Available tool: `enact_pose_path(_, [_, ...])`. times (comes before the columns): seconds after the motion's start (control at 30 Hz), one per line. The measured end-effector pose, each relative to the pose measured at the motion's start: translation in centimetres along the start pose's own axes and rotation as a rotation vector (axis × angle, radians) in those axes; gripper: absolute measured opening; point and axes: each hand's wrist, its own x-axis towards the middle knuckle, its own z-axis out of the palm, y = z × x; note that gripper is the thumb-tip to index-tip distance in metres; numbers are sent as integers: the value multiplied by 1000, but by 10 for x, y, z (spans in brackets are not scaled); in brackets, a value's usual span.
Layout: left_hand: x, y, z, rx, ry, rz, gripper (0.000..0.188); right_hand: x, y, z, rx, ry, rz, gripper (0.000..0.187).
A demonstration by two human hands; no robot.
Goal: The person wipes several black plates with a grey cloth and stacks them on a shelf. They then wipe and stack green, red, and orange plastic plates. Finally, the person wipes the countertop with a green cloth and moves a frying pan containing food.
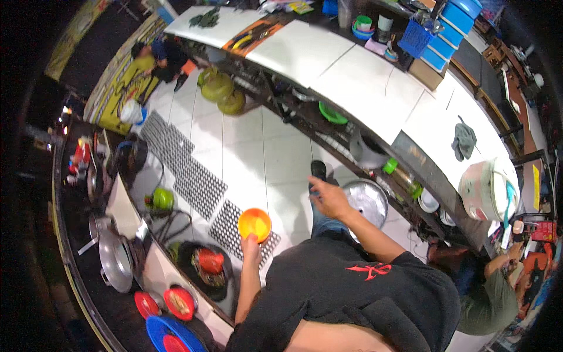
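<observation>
My left hand (251,249) grips the near rim of a small orange bowl (245,220), thumb over its edge. Something yellow shows inside the bowl, though I cannot make out what it is. The bowl is held in the air above a dark mat with holes. Out in front of my body, my right hand (330,198) has its fingers apart and holds nothing. Below and to the right of it, a large round metal lid or basin (372,202) is by the floor.
On the left counter sit a large metal pot (114,261), red bowls (180,303) and a blue basin (157,331). Green gas cylinders (217,87) stand under the white-topped counter (358,73), which bears a rice cooker (485,190). One person (158,58) is far left; another (489,302) is at right.
</observation>
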Motion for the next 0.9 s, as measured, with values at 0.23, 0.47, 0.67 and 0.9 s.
enact_pose_path(0.23, [128,133,139,-104,-277,172,46,256,57,-191,34,583,33,37])
enact_pose_path(0.47, [156,290,385,182,-488,548,65,349,-40,-209,245,226,-173,29])
enact_pose_path(0.67, [208,325,447,-140,-903,196,109,389,-27,-254,356,250,33,23])
enact_pose_path(0.9, [281,342,522,-186,-1191,-210,93,418,5,-293,45,419,105,33])
